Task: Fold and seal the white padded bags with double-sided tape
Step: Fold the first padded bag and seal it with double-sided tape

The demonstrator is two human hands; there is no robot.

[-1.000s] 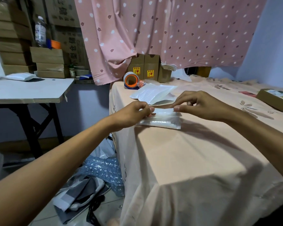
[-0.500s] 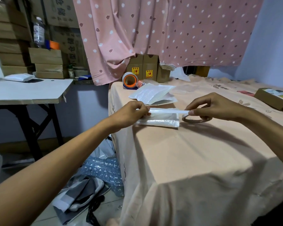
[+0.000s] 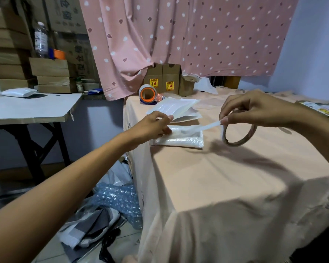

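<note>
Curtain (image 3: 188,35): dusty pink, white dots plus small dark maroon leaf marks. Below the curtain, bench cloth (image 3: 226,177): plain peach, faint pale floral print toward its far right. Padded bag (image 3: 179,140) on the cloth: white, glossy. Stack of bags (image 3: 176,109) behind it: white, semi-translucent. Tape strip (image 3: 207,126): white. Tape roll (image 3: 237,134): beige-tan ring. Packing tape roll (image 3: 147,93) at curtain's lower edge: orange core, pale outer. Small cartons (image 3: 162,81) beside it: brown kraft, yellow labels with red print. Wall (image 3: 311,44) right of curtain: pale blue-lilac. Side table (image 3: 27,108) left of curtain: white top, black legs. Boxes (image 3: 49,74) on it: brown. Bubble wrap (image 3: 120,200) on floor: clear bluish.
</note>
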